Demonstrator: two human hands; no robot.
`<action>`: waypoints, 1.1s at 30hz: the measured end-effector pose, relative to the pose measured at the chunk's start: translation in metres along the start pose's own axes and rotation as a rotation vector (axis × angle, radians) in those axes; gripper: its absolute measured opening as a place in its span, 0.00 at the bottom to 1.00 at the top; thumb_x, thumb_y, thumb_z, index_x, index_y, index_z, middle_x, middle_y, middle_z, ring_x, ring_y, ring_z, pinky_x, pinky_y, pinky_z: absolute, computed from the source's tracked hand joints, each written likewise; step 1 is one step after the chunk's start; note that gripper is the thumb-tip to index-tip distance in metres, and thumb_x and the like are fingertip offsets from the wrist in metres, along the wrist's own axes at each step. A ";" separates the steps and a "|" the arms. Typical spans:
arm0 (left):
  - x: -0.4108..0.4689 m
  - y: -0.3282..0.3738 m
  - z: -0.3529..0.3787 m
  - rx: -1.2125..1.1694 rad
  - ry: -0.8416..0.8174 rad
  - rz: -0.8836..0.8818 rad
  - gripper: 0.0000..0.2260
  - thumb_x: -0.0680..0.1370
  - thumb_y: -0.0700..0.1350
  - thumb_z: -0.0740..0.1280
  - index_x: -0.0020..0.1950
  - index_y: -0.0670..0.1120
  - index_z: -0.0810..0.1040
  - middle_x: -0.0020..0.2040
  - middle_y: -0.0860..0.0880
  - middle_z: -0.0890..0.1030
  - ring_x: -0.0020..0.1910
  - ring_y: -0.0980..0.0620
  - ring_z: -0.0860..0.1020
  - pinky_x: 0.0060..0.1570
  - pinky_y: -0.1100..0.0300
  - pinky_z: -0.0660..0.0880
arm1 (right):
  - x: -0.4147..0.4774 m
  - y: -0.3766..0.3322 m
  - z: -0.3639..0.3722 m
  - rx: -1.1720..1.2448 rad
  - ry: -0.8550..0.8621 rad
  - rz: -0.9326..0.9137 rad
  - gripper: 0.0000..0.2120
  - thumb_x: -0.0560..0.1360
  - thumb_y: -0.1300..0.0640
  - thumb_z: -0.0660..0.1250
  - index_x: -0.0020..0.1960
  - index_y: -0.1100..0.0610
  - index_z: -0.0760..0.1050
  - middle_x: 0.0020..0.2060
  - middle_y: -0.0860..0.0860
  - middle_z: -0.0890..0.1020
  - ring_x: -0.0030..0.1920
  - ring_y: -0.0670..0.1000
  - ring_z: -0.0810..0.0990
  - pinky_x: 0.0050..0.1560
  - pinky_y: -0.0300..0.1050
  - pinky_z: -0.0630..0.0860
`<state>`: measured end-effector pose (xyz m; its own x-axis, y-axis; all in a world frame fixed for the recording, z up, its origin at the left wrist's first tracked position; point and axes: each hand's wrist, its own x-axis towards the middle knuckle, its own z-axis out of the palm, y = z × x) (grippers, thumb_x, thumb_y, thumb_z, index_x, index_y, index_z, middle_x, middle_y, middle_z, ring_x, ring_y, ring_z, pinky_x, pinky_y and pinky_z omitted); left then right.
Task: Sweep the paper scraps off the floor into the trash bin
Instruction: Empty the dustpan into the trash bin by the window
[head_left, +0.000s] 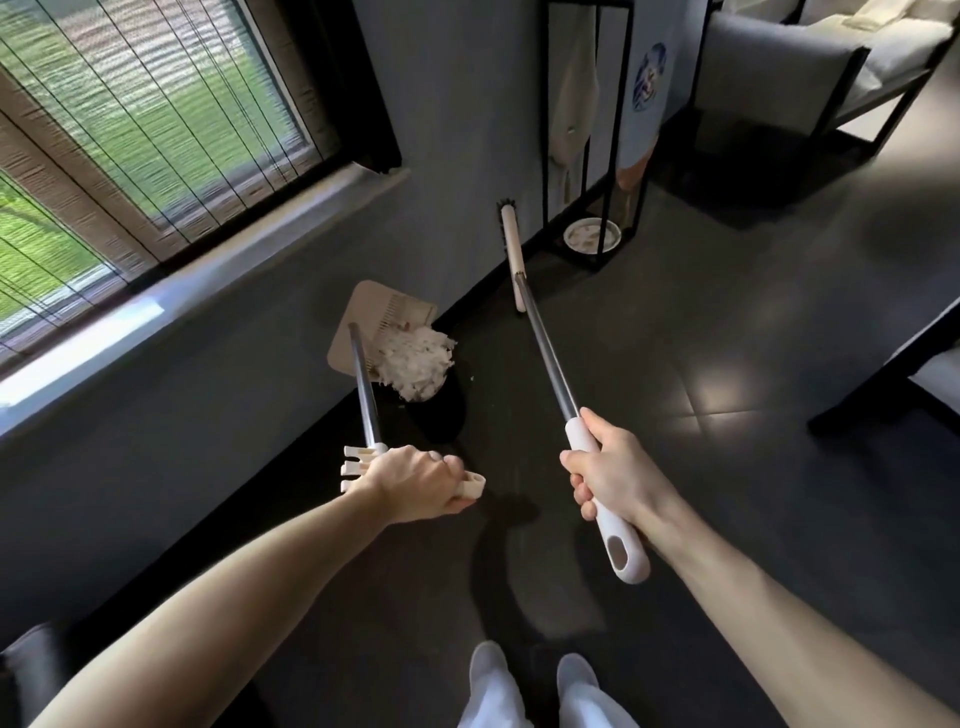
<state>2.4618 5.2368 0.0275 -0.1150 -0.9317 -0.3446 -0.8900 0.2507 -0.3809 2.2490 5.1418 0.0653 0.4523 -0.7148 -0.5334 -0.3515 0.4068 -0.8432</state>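
Scraps (415, 364) heaped atop bin (448, 418), left hand (415, 483) gripping dustpan (363, 317), right hand (613, 478) gripping broom (550, 358)

No text or label can be read anywhere.

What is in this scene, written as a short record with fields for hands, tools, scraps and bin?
left hand: grips the beige long-handled plastic dustpan
right hand: grips the metal-shafted broom with white grip
black trash bin: under the dustpan's lip, near the grey wall
white paper scraps: heaped at the tilted dustpan's lip, above the bin
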 end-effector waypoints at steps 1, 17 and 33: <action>-0.001 0.000 -0.003 0.011 0.013 -0.002 0.26 0.81 0.62 0.47 0.59 0.41 0.71 0.50 0.46 0.81 0.47 0.46 0.82 0.34 0.56 0.66 | -0.001 0.001 0.000 -0.004 0.001 -0.003 0.33 0.76 0.67 0.60 0.77 0.48 0.54 0.28 0.51 0.71 0.22 0.44 0.68 0.22 0.38 0.68; -0.005 -0.010 -0.037 0.001 0.139 -0.065 0.25 0.81 0.61 0.48 0.56 0.43 0.72 0.47 0.47 0.81 0.43 0.47 0.82 0.33 0.58 0.66 | -0.004 0.018 0.012 -0.103 -0.039 0.015 0.33 0.76 0.66 0.60 0.77 0.50 0.55 0.29 0.53 0.73 0.23 0.46 0.70 0.24 0.39 0.69; 0.044 0.046 0.011 -0.334 -0.092 -0.063 0.23 0.81 0.59 0.51 0.58 0.42 0.72 0.52 0.44 0.81 0.49 0.41 0.81 0.39 0.54 0.70 | 0.011 0.043 0.007 -0.164 -0.031 0.077 0.33 0.76 0.64 0.61 0.77 0.47 0.55 0.25 0.49 0.73 0.20 0.44 0.70 0.23 0.39 0.69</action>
<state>2.4205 5.2108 -0.0150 -0.0283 -0.9111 -0.4112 -0.9911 0.0793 -0.1073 2.2448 5.1552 0.0224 0.4428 -0.6664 -0.5999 -0.5141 0.3594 -0.7788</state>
